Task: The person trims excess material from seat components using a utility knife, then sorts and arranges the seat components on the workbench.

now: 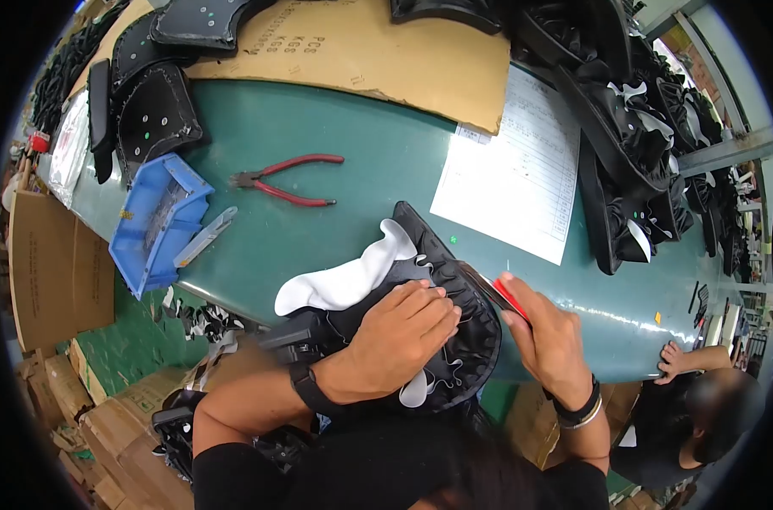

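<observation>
A black padded piece (pixel 480 340) with gathered fabric lies at the table's near edge, close to my body. White material (pixel 348 276) sticks out from its left side, and a smaller white bit (pixel 413 391) shows at the bottom. My left hand (pixel 399 340) presses on the gathered fabric with its fingers bent together; the fingertips are partly hidden. On the piece's right side, my right hand (pixel 548 336) is closed around a slim red-handled tool (pixel 507 297). Its dark narrow end points at the black rim; I cannot make out its exact kind.
Red-handled pliers (pixel 288 178), a blue bin (pixel 152 229) and a clear-handled cutter (pixel 206 238) lie to the left. A printed sheet (pixel 514 178) and cardboard (pixel 361 55) lie farther back. Black padded pieces (pixel 611 161) are piled right. Another person's hand (pixel 673 361) touches the table edge.
</observation>
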{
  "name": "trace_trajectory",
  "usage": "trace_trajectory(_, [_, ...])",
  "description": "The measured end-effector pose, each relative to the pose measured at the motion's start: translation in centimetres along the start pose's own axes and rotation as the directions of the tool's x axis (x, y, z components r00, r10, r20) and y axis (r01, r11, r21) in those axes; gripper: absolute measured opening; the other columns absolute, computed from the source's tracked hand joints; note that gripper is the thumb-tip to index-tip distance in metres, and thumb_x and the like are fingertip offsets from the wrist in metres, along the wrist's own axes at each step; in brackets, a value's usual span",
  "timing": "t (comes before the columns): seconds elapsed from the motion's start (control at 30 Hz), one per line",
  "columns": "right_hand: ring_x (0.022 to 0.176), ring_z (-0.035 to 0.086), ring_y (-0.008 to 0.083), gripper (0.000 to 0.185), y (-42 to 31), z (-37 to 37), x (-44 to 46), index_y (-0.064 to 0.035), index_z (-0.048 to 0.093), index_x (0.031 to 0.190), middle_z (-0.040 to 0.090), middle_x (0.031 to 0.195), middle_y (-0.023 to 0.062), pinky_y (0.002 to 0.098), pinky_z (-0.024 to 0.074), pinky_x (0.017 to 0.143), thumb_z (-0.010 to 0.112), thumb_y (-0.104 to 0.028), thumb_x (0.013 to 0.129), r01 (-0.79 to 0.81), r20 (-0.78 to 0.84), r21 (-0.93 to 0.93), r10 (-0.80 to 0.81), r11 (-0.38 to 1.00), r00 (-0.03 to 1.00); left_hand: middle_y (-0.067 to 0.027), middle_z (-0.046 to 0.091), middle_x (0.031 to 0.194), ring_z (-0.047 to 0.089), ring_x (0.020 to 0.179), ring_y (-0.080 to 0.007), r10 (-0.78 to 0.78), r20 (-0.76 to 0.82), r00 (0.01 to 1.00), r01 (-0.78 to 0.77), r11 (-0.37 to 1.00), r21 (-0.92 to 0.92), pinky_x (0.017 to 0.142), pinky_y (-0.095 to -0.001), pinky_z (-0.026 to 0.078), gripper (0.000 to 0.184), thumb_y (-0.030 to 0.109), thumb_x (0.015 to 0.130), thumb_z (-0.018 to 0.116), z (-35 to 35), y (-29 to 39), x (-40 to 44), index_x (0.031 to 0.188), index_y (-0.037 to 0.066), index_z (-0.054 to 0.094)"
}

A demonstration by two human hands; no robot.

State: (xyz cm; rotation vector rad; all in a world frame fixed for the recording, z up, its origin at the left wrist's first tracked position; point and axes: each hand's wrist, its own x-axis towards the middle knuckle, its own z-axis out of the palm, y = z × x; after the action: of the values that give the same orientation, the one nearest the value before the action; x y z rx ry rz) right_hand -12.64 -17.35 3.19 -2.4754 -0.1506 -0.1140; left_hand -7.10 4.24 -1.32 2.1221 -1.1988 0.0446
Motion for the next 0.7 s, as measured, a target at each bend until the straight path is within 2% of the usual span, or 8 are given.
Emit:
trace_trajectory(0.07, [0.059,0.058,0.0347,0.05,-1.0,-0.5,1.9,-0.0131,0.051,0.135,0.058,0.075,0.0149,0.0406,0.0454,0.051,0.062,-0.009,0.086,0.045,0.221,-0.154,-0.01,0.987,0.975,-0.0071,0.063,0.098,0.06,0.1,-0.023,0.001,-0.066,0.998,-0.001,1.0,-0.01,0.09,-0.038,0.049,0.024,0.009,0.075,0.073,0.1,-0.3,0.1,0.097,0.002,0.067])
trace_trajectory(0.17, [0.052,0.053,0.0338,0.057,-1.2,-0.2,3.4,-0.0156,0.046,0.139,0.051,0.067,0.0143,0.041,0.0416,0.047,0.061,-0.008,0.085,0.159,0.349,-0.311,-0.043,0.937,0.936,-0.0064,0.063,0.095,0.061,0.098,-0.0224,-0.049,-0.097,0.994,0.048,0.999,-0.018,0.09,-0.037,0.05,0.02,0.007,0.075,0.072,0.1,-0.2,0.1,0.094,0.001,0.068])
trace_trajectory(0.27, [0.049,0.052,0.0334,0.062,-1.1,-1.4,1.2,-0.015,0.04,0.143,0.051,0.067,0.015,0.0415,0.0408,0.045,0.06,-0.007,0.085,0.139,0.422,-0.329,0.014,0.934,0.906,-0.0061,0.063,0.094,0.061,0.096,-0.022,-0.066,-0.104,0.992,0.063,0.997,-0.033,0.09,-0.037,0.051,0.019,0.006,0.075,0.072,0.2,-0.2,0.2,0.093,0.002,0.068])
trace_trajectory(0.4, [0.049,0.052,0.0338,0.065,-1.7,-2.4,-4.7,-0.0141,0.037,0.144,0.052,0.068,0.016,0.0434,0.0399,0.043,0.061,-0.007,0.084,0.054,0.442,-0.405,0.143,0.913,0.886,-0.0083,0.061,0.098,0.059,0.099,-0.0265,-0.048,-0.098,0.994,0.047,0.999,-0.012,0.088,-0.0364,0.049,0.025,0.01,0.076,0.06,0.6,-0.3,0.0,0.099,0.001,0.064])
trace_trajectory(0.47, [0.049,0.052,0.0335,0.064,-2.4,-2.1,-7.9,-0.0127,0.038,0.143,0.052,0.068,0.0155,0.0441,0.0396,0.042,0.063,-0.008,0.084,-0.06,0.32,-0.339,0.175,0.939,0.931,-0.0081,0.061,0.097,0.059,0.097,-0.0258,-0.046,-0.11,0.993,0.045,0.999,-0.019,0.087,-0.0359,0.05,0.024,0.008,0.076,0.061,0.6,-0.2,0.1,0.098,0.001,0.064])
trace_trajectory(0.5, [0.049,0.053,0.0323,0.063,-3.2,-2.0,-9.4,-0.0123,0.038,0.142,0.052,0.066,0.0145,0.0441,0.0402,0.042,0.064,-0.011,0.085,-0.159,0.336,-0.343,0.279,0.926,0.899,-0.0081,0.061,0.097,0.06,0.095,-0.0254,-0.046,-0.125,0.991,0.042,0.999,-0.031,0.086,-0.0354,0.05,0.023,0.007,0.075,0.061,0.7,-0.1,0.1,0.097,0.001,0.064])
trace_trajectory(0.6, [0.048,0.052,0.0311,0.061,-4.5,-1.4,-10.4,-0.0128,0.039,0.142,0.051,0.065,0.0129,0.0437,0.0399,0.042,0.064,-0.014,0.087,-0.252,0.265,-0.327,0.344,0.911,0.901,-0.0071,0.058,0.091,0.059,0.091,-0.0238,-0.081,-0.171,0.982,0.074,0.996,-0.045,0.081,-0.0336,0.052,0.022,0.005,0.073,0.062,0.8,0.1,0.5,0.095,0.002,0.063])
trace_trajectory(0.7, [0.047,0.053,0.0303,0.057,-3.5,-1.6,-9.8,-0.0135,0.043,0.14,0.051,0.065,0.0114,0.042,0.0405,0.042,0.065,-0.015,0.087,-0.206,0.226,-0.354,0.297,0.912,0.928,-0.0065,0.056,0.088,0.057,0.089,-0.0233,-0.084,-0.032,0.996,0.087,0.988,0.131,0.075,-0.0342,0.049,0.026,0.006,0.072,0.064,-0.9,1.6,1.6,0.097,0.004,0.062])
